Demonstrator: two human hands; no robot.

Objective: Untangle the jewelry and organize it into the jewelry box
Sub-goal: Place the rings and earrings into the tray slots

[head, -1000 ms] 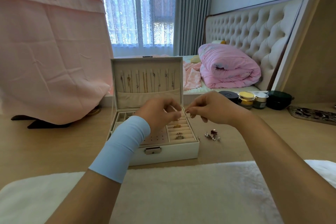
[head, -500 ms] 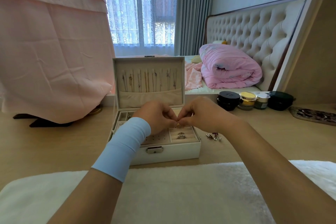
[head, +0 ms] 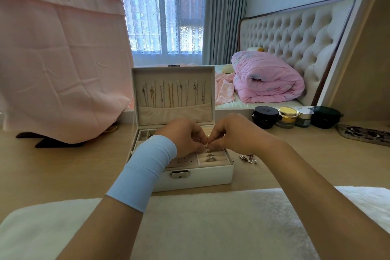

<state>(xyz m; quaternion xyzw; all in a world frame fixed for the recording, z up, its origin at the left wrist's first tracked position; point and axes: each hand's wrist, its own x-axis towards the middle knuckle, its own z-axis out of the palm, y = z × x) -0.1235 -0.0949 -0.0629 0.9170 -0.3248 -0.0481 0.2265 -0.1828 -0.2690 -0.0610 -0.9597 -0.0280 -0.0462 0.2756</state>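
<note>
On the wooden table [head: 63, 164] a white jewelry box [head: 200, 175] is stood open, its upright lid hung with a row of necklaces [head: 173, 95]. Above its right-hand ring slots the left hand [head: 183, 135] and right hand [head: 232, 133] are held fingertip to fingertip, fingers curled. A tangled heap of jewelry [head: 248, 158] is seen just right of the box. A small gold piece [head: 207, 137] is pinched by both hands.
</note>
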